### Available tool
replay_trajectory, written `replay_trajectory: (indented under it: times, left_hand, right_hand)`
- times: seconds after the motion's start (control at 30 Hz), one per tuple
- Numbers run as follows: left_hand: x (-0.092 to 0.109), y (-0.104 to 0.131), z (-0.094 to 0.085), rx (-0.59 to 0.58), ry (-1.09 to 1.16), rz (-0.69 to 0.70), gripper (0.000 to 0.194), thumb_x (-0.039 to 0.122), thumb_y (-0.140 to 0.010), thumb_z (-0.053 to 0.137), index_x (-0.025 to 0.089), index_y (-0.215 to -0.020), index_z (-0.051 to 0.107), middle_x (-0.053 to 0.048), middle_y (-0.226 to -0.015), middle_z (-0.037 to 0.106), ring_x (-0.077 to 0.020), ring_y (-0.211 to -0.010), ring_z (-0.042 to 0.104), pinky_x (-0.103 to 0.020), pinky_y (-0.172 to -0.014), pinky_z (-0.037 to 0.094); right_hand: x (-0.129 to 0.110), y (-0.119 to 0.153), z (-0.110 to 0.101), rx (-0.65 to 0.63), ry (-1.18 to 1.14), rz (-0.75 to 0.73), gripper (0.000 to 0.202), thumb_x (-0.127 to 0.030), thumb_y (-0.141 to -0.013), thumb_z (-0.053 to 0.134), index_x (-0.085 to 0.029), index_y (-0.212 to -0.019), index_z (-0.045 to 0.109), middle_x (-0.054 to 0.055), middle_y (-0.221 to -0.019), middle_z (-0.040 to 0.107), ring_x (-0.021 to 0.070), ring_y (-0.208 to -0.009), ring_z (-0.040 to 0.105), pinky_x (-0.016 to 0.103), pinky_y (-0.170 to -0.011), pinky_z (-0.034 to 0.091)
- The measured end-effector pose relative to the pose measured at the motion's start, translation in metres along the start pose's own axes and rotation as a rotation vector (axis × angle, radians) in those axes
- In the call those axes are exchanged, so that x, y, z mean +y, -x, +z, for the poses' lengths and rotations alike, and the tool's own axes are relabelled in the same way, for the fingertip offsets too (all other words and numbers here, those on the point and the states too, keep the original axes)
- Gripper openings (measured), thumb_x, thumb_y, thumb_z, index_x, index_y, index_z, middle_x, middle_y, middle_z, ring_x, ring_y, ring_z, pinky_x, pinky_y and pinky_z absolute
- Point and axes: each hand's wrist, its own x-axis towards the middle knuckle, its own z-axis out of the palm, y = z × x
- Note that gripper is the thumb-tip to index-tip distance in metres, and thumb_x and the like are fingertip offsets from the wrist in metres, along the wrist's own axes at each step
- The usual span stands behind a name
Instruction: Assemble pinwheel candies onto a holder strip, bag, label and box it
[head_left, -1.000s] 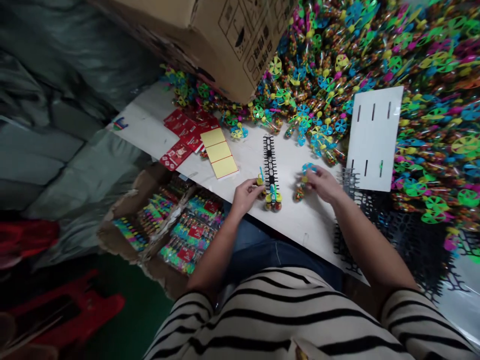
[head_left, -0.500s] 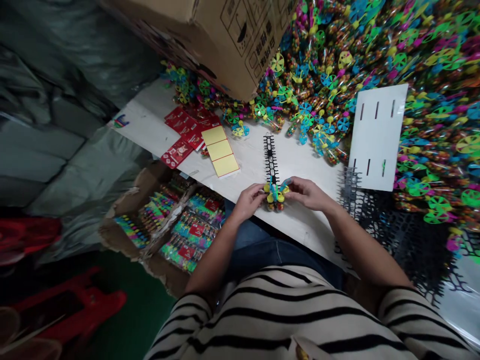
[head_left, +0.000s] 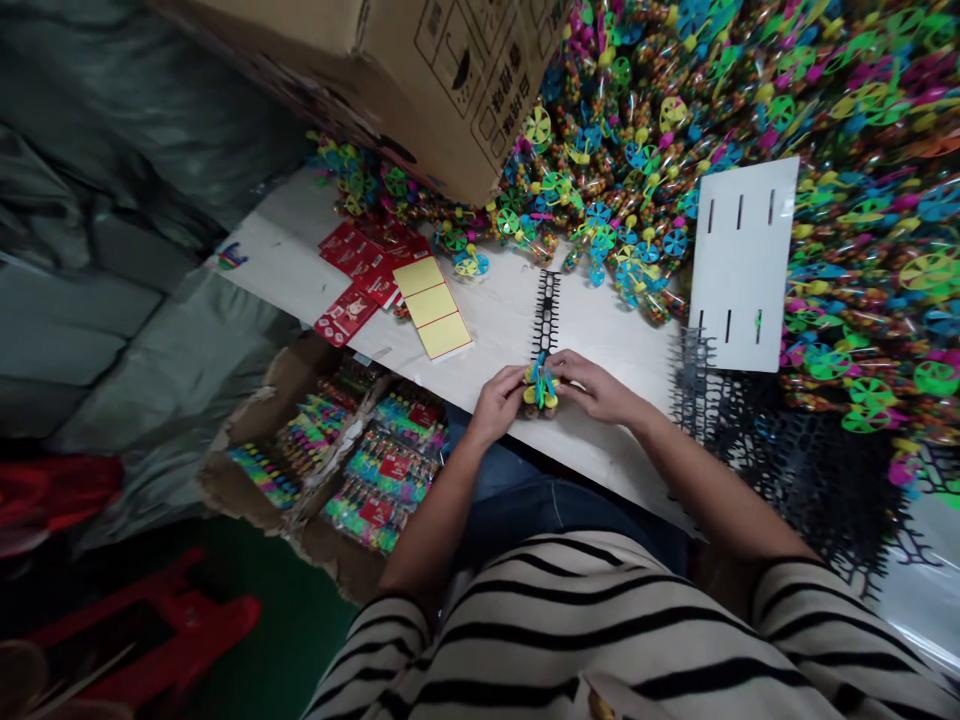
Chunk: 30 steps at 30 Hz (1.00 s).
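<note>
Near the table's front edge, my left hand [head_left: 498, 402] and my right hand [head_left: 594, 388] are closed on opposite sides of a small cluster of candy-filled fan toys [head_left: 541, 388]. Yellow and blue plastic tops stick up between my fingers, and the clear ends with small candies point toward me. Beyond the cluster, a black plastic strip [head_left: 547, 310] with short side prongs lies on the table, its near end meeting the toys. Whether the toys are fitted into the strip is hidden by my fingers.
A large cardboard box [head_left: 450, 110] stands among a heap of fan toys [head_left: 637, 160]. Red cards [head_left: 349, 312] and a yellow card sheet [head_left: 433, 308] lie left. A slotted white board [head_left: 742, 265] and black strips [head_left: 795, 490] are right. Below left, an open carton [head_left: 262, 400] holds packed toys.
My right hand has drawn in closer to the cluster, and the blue and yellow tops sit tighter together. The whole view has shifted slightly.
</note>
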Motion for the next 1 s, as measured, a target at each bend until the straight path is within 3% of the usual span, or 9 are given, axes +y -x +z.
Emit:
replay_trajectory:
  times: [0.07,0.17,0.23,0.33,0.43,0.53,0.67,0.8,1.0]
  left_hand:
    - [0.001,0.0,0.002,0.008,-0.016,0.011,0.03,0.022,-0.09,0.048,0.019,-0.113,0.067,-0.01,-0.11,0.066,-0.0187,-0.102,0.061,-0.033,-0.092,0.049]
    - [0.005,0.002,-0.004,-0.059,-0.032,0.047,0.031,0.021,-0.09,0.049,0.019,-0.116,0.066,-0.011,-0.113,0.066,-0.0191,-0.103,0.06,-0.034,-0.092,0.048]
    - [0.008,0.001,-0.017,-0.158,-0.046,0.046,0.034,0.023,-0.088,0.053,0.019,-0.121,0.063,-0.01,-0.114,0.065,-0.0182,-0.099,0.061,-0.031,-0.086,0.05]
    - [0.008,-0.017,-0.042,-0.217,-0.122,-0.008,0.038,0.026,-0.086,0.057,0.018,-0.122,0.062,-0.01,-0.111,0.066,-0.0154,-0.088,0.062,-0.024,-0.071,0.049]
    - [0.003,-0.062,-0.057,-0.076,-0.273,-0.072,0.03,0.023,-0.086,0.053,0.016,-0.111,0.068,-0.008,-0.102,0.069,-0.0138,-0.079,0.06,-0.024,-0.069,0.048]
    - [0.0,-0.126,-0.052,0.023,-0.419,-0.076,0.027,0.015,-0.085,0.05,0.014,-0.103,0.07,-0.008,-0.1,0.07,-0.0158,-0.085,0.061,-0.028,-0.081,0.049]
    - [0.003,-0.203,-0.03,0.001,-0.616,-0.088,0.03,0.006,-0.083,0.048,0.016,-0.101,0.07,-0.009,-0.106,0.068,-0.0205,-0.099,0.06,-0.034,-0.093,0.045]
    - [0.001,-0.244,-0.019,0.221,-0.783,-0.162,0.039,0.005,-0.085,0.045,0.016,-0.118,0.062,-0.015,-0.123,0.057,-0.027,-0.108,0.055,-0.04,-0.09,0.046]
    - [-0.015,-0.276,-0.02,0.283,-0.848,-0.165,0.022,0.006,-0.084,0.047,0.015,-0.089,0.067,-0.017,-0.116,0.056,-0.0305,-0.108,0.052,-0.04,-0.082,0.048]
  right_hand:
    - [-0.002,0.007,0.002,0.056,0.147,0.023,0.034,-0.039,-0.095,0.044,-0.022,-0.118,0.062,0.012,-0.11,0.061,0.022,-0.102,0.057,0.038,-0.087,0.049]
    - [-0.001,0.019,-0.005,0.029,0.326,0.019,0.031,-0.036,-0.093,0.051,-0.022,-0.117,0.064,0.012,-0.102,0.067,0.0231,-0.094,0.06,0.039,-0.084,0.048]
    - [0.006,0.02,-0.023,0.027,0.383,0.029,0.033,-0.036,-0.091,0.054,-0.022,-0.12,0.062,0.01,-0.1,0.07,0.0229,-0.092,0.061,0.039,-0.084,0.047]
    - [0.03,0.001,-0.074,0.138,0.53,0.128,0.029,-0.033,-0.091,0.052,-0.021,-0.113,0.067,0.008,-0.093,0.072,0.0217,-0.084,0.062,0.037,-0.082,0.047]
    - [0.067,-0.044,-0.132,0.26,0.821,0.259,0.029,-0.023,-0.092,0.044,-0.018,-0.097,0.072,0.008,-0.088,0.071,0.0223,-0.083,0.06,0.037,-0.082,0.044]
    - [0.098,-0.096,-0.167,0.218,1.027,0.362,0.032,-0.009,-0.086,0.042,-0.014,-0.1,0.071,0.011,-0.1,0.07,0.0227,-0.091,0.058,0.037,-0.085,0.042]
    - [0.116,-0.134,-0.172,0.043,1.171,0.422,0.029,-0.004,-0.084,0.041,-0.008,-0.091,0.069,0.019,-0.102,0.066,0.0267,-0.1,0.054,0.036,-0.08,0.042]
    - [0.118,-0.13,-0.177,0.011,1.165,0.317,0.029,-0.007,-0.086,0.039,-0.009,-0.099,0.065,0.019,-0.106,0.063,0.0285,-0.104,0.053,0.04,-0.082,0.043]
    - [0.09,-0.096,-0.187,0.57,0.8,0.216,0.028,-0.03,-0.091,0.045,-0.013,-0.111,0.057,0.014,-0.107,0.062,0.0246,-0.097,0.058,0.04,-0.086,0.048]
